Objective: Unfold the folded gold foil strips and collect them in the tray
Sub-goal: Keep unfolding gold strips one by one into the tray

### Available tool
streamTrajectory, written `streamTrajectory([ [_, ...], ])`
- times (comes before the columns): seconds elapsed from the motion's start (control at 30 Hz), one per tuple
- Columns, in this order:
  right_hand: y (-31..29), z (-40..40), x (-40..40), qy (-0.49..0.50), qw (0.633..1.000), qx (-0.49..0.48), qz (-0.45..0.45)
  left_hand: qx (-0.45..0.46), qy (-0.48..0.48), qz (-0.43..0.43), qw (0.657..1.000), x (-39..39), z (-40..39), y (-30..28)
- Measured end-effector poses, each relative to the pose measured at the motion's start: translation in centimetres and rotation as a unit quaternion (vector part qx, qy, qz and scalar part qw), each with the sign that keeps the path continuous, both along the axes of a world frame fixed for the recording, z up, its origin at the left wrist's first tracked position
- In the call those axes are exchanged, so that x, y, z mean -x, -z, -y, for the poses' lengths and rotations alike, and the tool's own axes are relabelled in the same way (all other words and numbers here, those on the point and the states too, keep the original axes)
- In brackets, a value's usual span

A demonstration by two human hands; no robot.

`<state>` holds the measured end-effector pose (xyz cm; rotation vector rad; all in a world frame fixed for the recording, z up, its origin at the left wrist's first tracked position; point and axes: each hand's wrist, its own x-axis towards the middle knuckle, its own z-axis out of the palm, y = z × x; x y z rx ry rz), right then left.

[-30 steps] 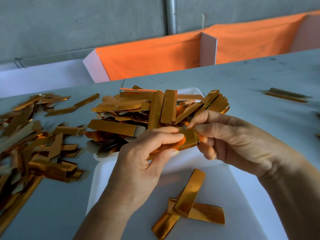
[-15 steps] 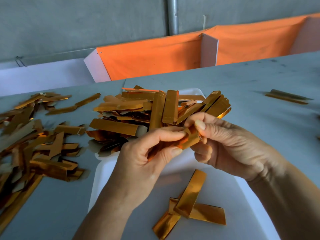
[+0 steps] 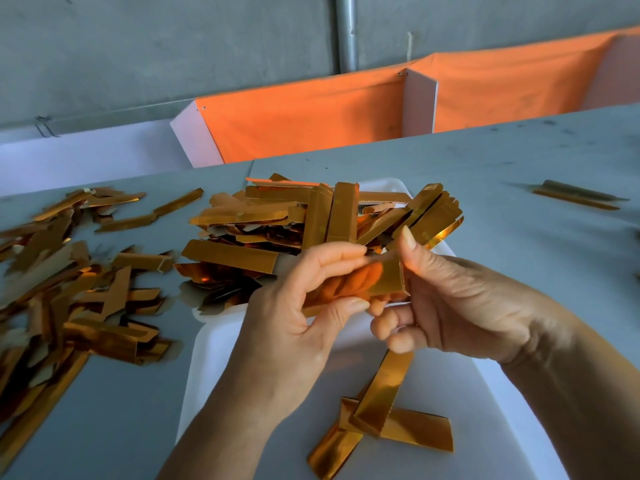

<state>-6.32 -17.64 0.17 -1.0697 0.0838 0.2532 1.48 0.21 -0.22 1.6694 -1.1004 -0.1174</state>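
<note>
Gold strips lie in a loose heap (image 3: 69, 292) at the left of the grey table (image 3: 519, 174), many overlapping, a few stray ones further back. Next comes a second pile (image 3: 294, 220) of folded strips, stacked over the far end of the white tray (image 3: 207, 368) and spilling past its left rim onto the table. The near part of the tray holds three strips (image 3: 384, 417) lying crossed over one another, flat on its floor. Above the tray, between pile and crossed strips, both hands hold one strip (image 3: 377, 282) clear of the surface. The left hand (image 3: 301, 306) pinches its left end between thumb below and fingers above; the right hand (image 3: 460, 299) pinches its right end, thumb up on the near face and the other fingers curled behind and below. The strip's shiny face is turned toward the camera and mirrors the left fingers in orange. Far right on the table, well apart from the tray, lies a single strip (image 3: 578, 199). Compared with half a second ago, the held strip shows a much broader flat face, where it looked narrow and creased; the right thumb now stands higher, and the two hands sit slightly further apart. Tray, piles and the three crossed strips have not shifted.
</note>
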Motion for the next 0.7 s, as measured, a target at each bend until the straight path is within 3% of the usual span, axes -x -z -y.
streamTrajectory([
  [0.17, -0.1, 0.3, 0.0, -0.030, 0.999, -0.020, -0.004, -0.027, -0.032, 0.088, 0.995, 0.0, 0.0, -0.1],
  [0.27, -0.2, 0.0, 0.0, -0.001, 0.998, 0.053, -0.021, -0.014, -0.044, 0.127, 0.991, 0.2, 0.4, 0.0],
  [0.4, -0.3, -1.2, -0.3, 0.035, 0.983, 0.181, -0.010, 0.141, -0.145, 0.005, 0.979, 0.1, 1.1, 0.3],
  [0.47, -0.4, -2.1, -0.6, 0.053, 0.966, 0.251, -0.002, 0.173, -0.196, -0.075, 0.962, -0.1, 1.3, 0.7],
  [0.6, 0.1, -3.5, -1.1, 0.071, 0.880, 0.469, 0.013, 0.096, -0.126, -0.184, 0.970, -0.1, 1.4, 1.3],
  [0.7, 0.6, -3.9, -1.1, 0.073, 0.862, 0.501, 0.026, 0.040, -0.105, -0.138, 0.984, -0.1, 1.1, 1.2],
])
